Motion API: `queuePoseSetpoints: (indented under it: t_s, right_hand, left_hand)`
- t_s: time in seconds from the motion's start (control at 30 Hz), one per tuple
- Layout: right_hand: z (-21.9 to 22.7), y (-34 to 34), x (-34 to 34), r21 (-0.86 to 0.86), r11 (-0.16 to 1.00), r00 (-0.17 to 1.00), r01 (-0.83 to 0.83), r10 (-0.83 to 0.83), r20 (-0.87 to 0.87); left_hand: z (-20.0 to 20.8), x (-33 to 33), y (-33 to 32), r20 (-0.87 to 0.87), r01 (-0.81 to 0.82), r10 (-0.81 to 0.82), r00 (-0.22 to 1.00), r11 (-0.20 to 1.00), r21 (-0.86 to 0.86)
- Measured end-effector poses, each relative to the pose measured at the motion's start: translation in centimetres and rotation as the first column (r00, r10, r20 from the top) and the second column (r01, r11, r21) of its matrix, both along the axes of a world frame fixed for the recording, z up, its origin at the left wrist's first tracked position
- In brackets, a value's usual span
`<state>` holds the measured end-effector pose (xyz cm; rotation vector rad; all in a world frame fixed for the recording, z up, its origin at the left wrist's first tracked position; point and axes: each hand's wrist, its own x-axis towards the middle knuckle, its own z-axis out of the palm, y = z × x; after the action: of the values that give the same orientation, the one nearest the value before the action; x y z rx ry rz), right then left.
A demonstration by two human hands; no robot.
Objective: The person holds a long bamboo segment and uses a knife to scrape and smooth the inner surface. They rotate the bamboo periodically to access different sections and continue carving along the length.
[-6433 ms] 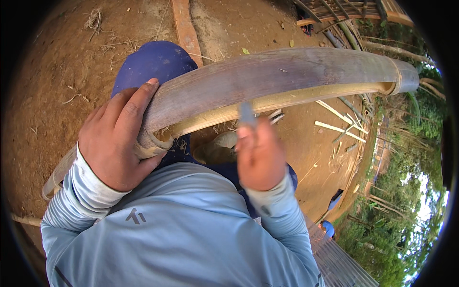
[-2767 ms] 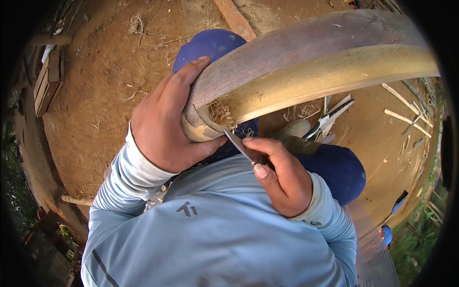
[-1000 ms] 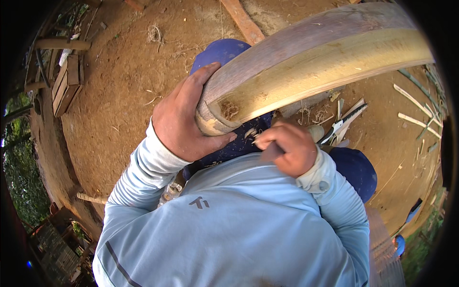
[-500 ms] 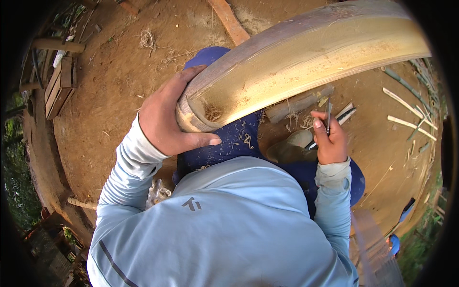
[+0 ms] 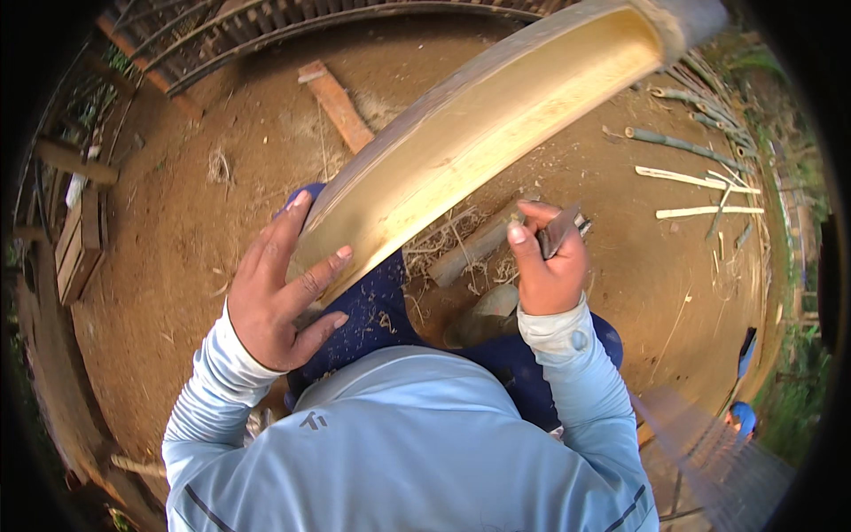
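A long split bamboo half (image 5: pixel 496 133), pale and hollow inside with a grey-brown outer skin, slants from my left thigh up to the far right. Across its near end lies my left hand (image 5: pixel 282 297), fingers spread and thumb apart, resting on it and covering that end. My right hand (image 5: pixel 554 270) is closed around a knife, held upright off the bamboo's right side; its grey blade (image 5: pixel 560 232) shows above the fist, slightly blurred, and the grip is mostly hidden. Fine shavings lie on my dark blue trousers (image 5: pixel 368 310).
On the dirt floor ahead lie a short log (image 5: pixel 479 244) among shavings and a reddish plank (image 5: pixel 337 106). Pale strips (image 5: pixel 709 212) and green poles (image 5: pixel 683 146) lie to the right. A wooden crate (image 5: pixel 81 244) stands left. A person in blue (image 5: pixel 743 418) is at the far lower right.
My left hand has loosened from its grip on the bamboo's end to spread fingers over it. The bamboo now slants more steeply. The knife's blade has turned broader to view. The whole view has shifted.
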<state>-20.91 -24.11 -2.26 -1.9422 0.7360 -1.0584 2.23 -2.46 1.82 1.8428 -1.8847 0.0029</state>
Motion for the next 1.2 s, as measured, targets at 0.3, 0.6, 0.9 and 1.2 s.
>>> queuePoseSetpoints:
  t_s: [0.3,0.6,0.9,1.2]
  right_hand:
    - [5.3,1.5,3.6,-0.552,0.651,0.850,-0.522,0.340,-0.402]
    - [6.4,-3.1,3.5,-0.725,0.524,0.893,-0.447,0.220,-0.392]
    - [9.9,-10.2,1.4,-0.799,0.488,0.928,-0.353,0.075,-0.364]
    - [11.2,-13.7,1.6,-0.877,0.434,0.968,-0.205,-0.044,-0.248]
  left_hand:
    - [0.8,-0.4,-1.6,0.036,-0.024,0.021,0.999,0.995,0.095]
    - [1.3,-1.3,-1.7,0.063,-0.069,0.066,0.996,0.996,0.055]
    - [1.0,-1.4,-1.8,0.049,-0.062,0.060,0.997,0.997,0.043]
    - [0.7,-0.5,-1.3,0.006,-0.060,0.060,0.998,0.997,0.045]
